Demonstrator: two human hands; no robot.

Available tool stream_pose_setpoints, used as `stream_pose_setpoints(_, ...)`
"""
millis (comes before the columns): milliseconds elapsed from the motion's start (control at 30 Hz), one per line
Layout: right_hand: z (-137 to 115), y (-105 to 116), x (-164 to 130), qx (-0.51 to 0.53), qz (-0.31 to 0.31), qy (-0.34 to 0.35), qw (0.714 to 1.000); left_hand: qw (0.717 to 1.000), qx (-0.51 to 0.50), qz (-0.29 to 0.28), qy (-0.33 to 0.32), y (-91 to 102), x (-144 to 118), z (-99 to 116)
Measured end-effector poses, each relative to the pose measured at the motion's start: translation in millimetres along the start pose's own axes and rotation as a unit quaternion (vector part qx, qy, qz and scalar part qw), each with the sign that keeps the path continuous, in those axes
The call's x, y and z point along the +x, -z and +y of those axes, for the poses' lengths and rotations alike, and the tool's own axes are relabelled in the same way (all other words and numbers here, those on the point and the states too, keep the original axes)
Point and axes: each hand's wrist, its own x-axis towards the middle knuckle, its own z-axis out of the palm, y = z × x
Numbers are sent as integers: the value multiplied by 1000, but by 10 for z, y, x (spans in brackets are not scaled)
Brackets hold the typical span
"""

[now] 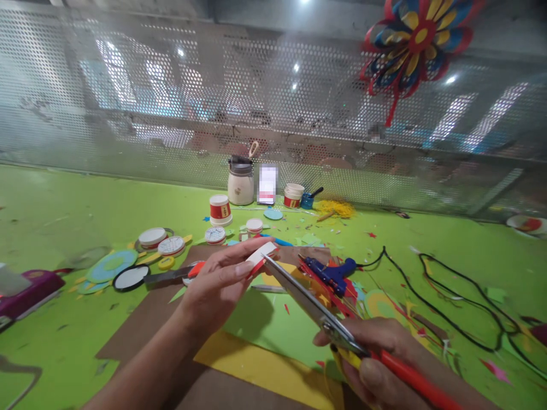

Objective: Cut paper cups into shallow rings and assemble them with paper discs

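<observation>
My left hand point(220, 283) pinches a small piece of red and white paper point(262, 256) above the green table. My right hand point(376, 364) grips scissors point(307, 302) with red and yellow handles. The blade tips touch the near edge of the paper piece. Beneath my hands lie a brown sheet point(141, 330), a green sheet point(265, 324) and a yellow sheet point(265, 370).
A blue glue gun point(331, 272) with a black cord point(448, 307) lies right of the paper. Paper discs, tape rolls and a magnifier point(132, 278) lie at left. Small jars point(240, 181) stand by the perforated metal wall, where a paper pinwheel point(416, 40) hangs. A purple box point(25, 290) sits far left.
</observation>
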Motion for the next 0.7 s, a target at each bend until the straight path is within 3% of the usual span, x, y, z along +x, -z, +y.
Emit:
stream_pose_setpoints(133,-75,-1,-66,75,-1,-60,995,1000,23,1,-9,20,1,-5)
stream_pose_setpoints(333,-92,45,-73,80,-15,-88,993,1000,23,-1,-13,35,3,-3)
stream_pose_setpoints(567,-41,46,12,18,-19,-17,1000,1000,3,6,-7,9,6,1)
stream_pose_setpoints(700,33,48,26,39,-22,-16,999,1000,-4,5,-1,7,12,-1)
